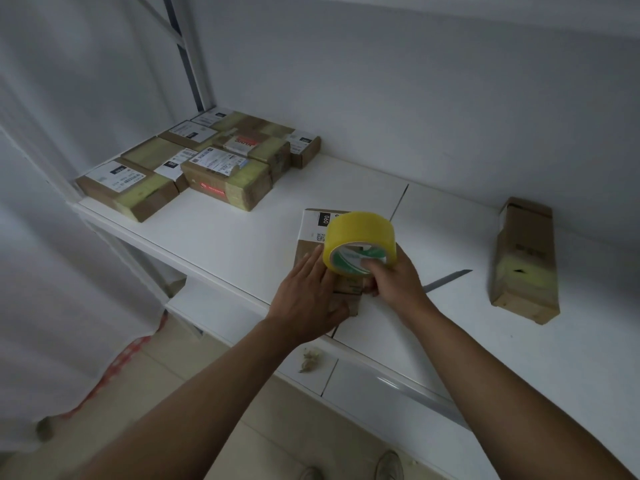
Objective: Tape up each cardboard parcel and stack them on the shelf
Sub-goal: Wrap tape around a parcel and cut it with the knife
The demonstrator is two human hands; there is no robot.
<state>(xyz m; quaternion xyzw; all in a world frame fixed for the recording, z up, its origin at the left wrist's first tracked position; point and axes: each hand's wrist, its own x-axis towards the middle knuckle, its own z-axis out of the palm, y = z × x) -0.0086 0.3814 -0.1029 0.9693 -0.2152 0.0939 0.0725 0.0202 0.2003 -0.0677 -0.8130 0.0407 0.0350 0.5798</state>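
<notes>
The parcel (313, 237) is lying flat on the white shelf (242, 237), near its front edge, with a white label at its far end. The left hand (308, 299) is pressing down on the parcel's near left part, fingers straight and together, holding nothing. The right hand (391, 275) is gripping the yellow tape roll (358, 240), fingers curled into its core, and is holding the roll on edge over the parcel's near right part. Whether a strip is already stuck to the cardboard cannot be told, as the hands are covering that spot.

By the look of it, the taping step is under way on this parcel. The next move probably calls for drawing the roll across the top toward the label while the left hand is keeping the box from sliding, then cutting the strip.

A blade (446, 280) is lying just right of the parcel, within reach. Further right a long box (524, 261) is lying. Well to the far left of the parcel, taped parcels (194, 161) are sitting packed together, some stacked.
</notes>
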